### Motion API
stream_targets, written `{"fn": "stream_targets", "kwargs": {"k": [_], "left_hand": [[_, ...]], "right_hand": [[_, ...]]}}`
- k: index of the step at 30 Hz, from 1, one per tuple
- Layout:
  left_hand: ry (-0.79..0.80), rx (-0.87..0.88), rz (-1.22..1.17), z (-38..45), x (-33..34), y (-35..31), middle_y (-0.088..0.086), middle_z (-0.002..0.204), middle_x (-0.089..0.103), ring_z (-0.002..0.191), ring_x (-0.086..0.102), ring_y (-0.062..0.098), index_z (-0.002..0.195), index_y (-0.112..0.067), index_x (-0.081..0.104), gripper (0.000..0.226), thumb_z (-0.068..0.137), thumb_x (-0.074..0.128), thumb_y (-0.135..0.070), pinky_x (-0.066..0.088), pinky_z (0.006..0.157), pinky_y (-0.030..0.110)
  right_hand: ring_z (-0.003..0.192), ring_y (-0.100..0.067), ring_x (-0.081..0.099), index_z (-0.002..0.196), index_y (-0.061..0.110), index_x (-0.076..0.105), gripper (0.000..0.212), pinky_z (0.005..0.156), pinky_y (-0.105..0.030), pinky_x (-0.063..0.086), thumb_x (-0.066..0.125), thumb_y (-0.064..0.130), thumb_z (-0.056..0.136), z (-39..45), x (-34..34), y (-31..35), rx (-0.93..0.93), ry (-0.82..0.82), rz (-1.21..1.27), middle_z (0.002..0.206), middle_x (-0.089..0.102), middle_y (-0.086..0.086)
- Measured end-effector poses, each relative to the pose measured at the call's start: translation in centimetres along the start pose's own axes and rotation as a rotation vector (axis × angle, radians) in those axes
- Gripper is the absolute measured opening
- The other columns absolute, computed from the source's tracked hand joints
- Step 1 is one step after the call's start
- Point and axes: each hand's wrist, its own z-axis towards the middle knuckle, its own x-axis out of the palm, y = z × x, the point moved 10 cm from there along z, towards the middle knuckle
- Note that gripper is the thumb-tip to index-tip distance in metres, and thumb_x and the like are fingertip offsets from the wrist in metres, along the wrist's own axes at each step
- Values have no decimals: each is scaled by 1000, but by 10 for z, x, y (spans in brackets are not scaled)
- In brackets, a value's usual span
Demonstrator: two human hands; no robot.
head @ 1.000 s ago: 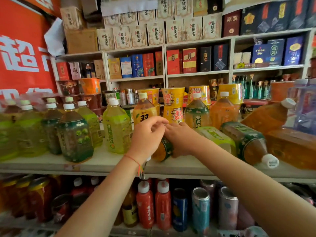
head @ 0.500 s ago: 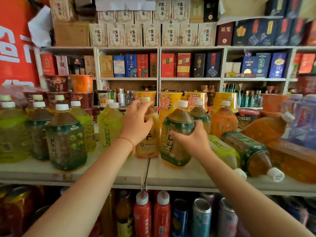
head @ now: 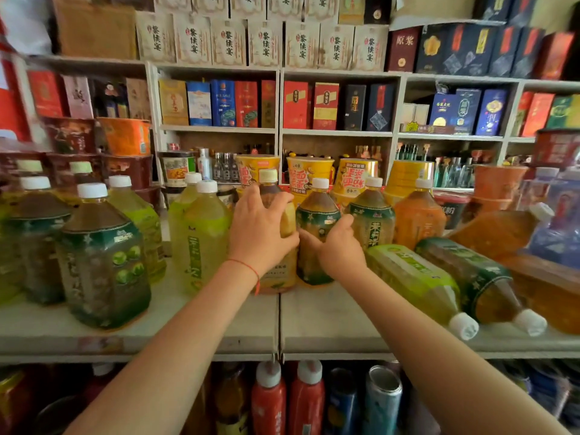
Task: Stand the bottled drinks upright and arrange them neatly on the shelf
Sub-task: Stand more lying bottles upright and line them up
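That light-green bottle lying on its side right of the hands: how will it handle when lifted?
The light-green bottle looks full, so probably heavy for one hand. Its body seems squarish, so it likely won't roll far. The glossy label may be slippery; its cap overhangs the shelf edge, so a nudge could slide it off.

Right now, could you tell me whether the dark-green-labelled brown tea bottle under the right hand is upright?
Upright: the dark-green-labelled brown tea bottle stands on its base, white cap on top, right hand against it.

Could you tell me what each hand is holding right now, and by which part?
The left hand grips the yellow-labelled bottle by its shoulder; the right hand grips the green-labelled bottle around its body.
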Motion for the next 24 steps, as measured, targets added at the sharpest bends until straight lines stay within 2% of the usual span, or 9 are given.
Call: {"fn": "stream_targets", "kwargs": {"k": [2,5,7,10,12,13,18,21,24], "left_hand": [[6,-18,-20,-1,3,-1,24,161,17,149,17,45,144,-33,40,67,86,67,-51,22,122,51],[-64,-61,-30,-13,2,-14,28,165,-2,152,-1,47,145,-25,38,61,91,63,-39,5,123,51],[-117,25,-78,-28,-3,-43,24,165,6,153,6,43,140,-20,43,54,92,61,-35,7,123,48],[256,185,-352,-46,24,-99,7,159,25,147,27,28,146,-22,42,59,94,63,-40,25,119,38],[555,214,-438,-62,54,-135,-2,161,20,149,24,22,155,-27,28,80,90,68,-49,26,119,38],[602,230,-431,-68,63,-150,-5,163,16,150,21,21,158,-29,22,91,86,71,-53,26,122,40],[634,153,-376,-91,104,-187,-6,167,-16,154,11,24,159,-31,-8,130,69,78,-69,26,122,43],[535,76,-290,-99,107,-198,0,166,-23,155,8,27,158,-31,-10,130,69,76,-72,28,120,42],[372,56,-158,-105,94,-203,1,166,-21,155,5,29,159,-29,-9,123,72,62,-81,27,120,42]], "right_hand": [[107,-32,66,142,6,25,86,78,-39,56,52,67,88,2,-1,-2,-16,59,-13,130,59,-16],[117,-31,59,145,9,33,71,94,-45,53,46,60,97,-1,-15,-7,-74,92,-50,137,53,-14],[127,-31,50,145,12,40,58,103,-45,47,46,49,101,-2,-34,-16,-119,94,-140,141,47,-13],[109,-29,56,126,12,56,39,90,-42,50,46,40,100,1,-68,-39,-146,129,-238,124,58,-12],[90,-22,56,113,10,59,30,72,-34,46,47,35,101,-1,-85,-63,-128,186,-285,109,62,-9],[87,-21,55,111,10,58,27,69,-31,43,47,33,102,-3,-90,-73,-133,213,-312,107,62,-8],[113,-35,58,124,3,56,32,83,-37,44,35,21,106,-15,-101,-102,-155,287,-355,127,59,-18],[132,-40,46,148,-1,33,43,106,-45,40,25,15,109,-23,-87,-119,-191,411,-372,151,36,-20],[123,-39,52,143,3,42,42,102,-47,44,27,21,108,-27,-89,-122,-233,375,-322,141,49,-22]]}}
